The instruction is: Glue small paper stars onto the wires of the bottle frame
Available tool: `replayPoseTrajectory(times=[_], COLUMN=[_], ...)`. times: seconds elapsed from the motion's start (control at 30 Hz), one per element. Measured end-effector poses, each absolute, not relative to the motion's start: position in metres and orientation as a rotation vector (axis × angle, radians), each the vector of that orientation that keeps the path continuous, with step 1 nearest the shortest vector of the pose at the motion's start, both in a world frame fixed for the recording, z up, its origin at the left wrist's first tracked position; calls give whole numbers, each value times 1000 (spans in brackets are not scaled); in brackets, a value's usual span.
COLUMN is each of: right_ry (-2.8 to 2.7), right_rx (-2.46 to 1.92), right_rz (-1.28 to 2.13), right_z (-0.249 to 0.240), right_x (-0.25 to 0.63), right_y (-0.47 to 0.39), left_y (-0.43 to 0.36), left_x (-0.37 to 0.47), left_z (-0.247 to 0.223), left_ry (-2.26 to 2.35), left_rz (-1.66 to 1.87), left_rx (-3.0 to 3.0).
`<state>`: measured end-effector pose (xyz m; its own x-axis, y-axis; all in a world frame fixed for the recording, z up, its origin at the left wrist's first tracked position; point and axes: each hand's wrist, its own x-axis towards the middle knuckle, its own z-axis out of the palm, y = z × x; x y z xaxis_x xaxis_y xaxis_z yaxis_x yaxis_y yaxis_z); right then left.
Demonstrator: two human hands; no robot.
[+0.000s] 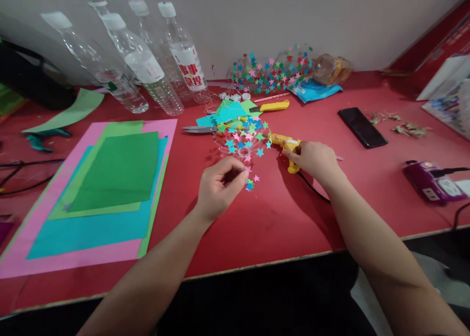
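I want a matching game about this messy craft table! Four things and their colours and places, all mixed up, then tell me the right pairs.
Things:
1. glue gun
2. phone
3. socket box
4. top paper sheet

Colours and places:
A. purple, far right, near the front edge
B. green, lying over other coloured sheets
C. yellow, with the right hand on it
D. black, flat on the red table

Right pairs: 1-C, 2-D, 3-A, 4-B

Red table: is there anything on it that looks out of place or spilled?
Slightly: dry-looking brownish shreds lie loose on the red table, to the right of the black phone, like stray litter. I cannot tell what they are. No spilled liquid shows.
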<state>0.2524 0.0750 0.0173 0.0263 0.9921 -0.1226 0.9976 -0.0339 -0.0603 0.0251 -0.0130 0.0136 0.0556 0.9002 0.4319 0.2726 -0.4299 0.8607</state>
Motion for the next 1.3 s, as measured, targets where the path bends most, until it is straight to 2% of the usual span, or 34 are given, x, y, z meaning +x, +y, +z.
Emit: replayPoseTrajectory(times=[0.2, 0.27, 0.33, 0.37, 0.43, 0.5, 0.6, 0.67, 0.77, 0.83, 1.03, 1.3], right_ry=[2269, 2257, 2321, 2380, 2486, 2488, 2354, 2307, 2332, 2366, 2754, 2829], right_rx=[2247, 2371, 2599, 2720, 2815, 2631, 2245, 2039, 1685, 1608, 1594, 1660], right_rz=[-435, -479, -665, -875, -1509, -2117, -2604, -2733, -2738, -2637, -2182, -1988], right_z=[4, 4, 6, 8, 13, 21, 33, 38, 39, 37, 34, 26], right_x=[262, 269, 275, 277, 278, 274, 262, 254, 244, 239, 229, 227], right_y=[87, 92, 97, 98, 97, 91, 74, 61, 44, 36, 26, 25], left_y=[-3, 2, 5, 6, 7, 7, 7, 6, 5, 4, 3, 3], left_x=[13, 10, 8, 7, 7, 7, 10, 11, 12, 12, 10, 11], left_z=[13, 13, 12, 12, 11, 12, 13, 13, 13, 12, 10, 10], left_ry=[1271, 1279, 1275, 1279, 1298, 1330, 1404, 1467, 1534, 1549, 1573, 1582], left_rz=[1617, 1667, 1693, 1698, 1695, 1683, 1659, 1640, 1613, 1601, 1600, 1599], left_rx=[1597, 1493, 1414, 1390, 1368, 1371, 1415, 1462, 1544, 1596, 1647, 1645])
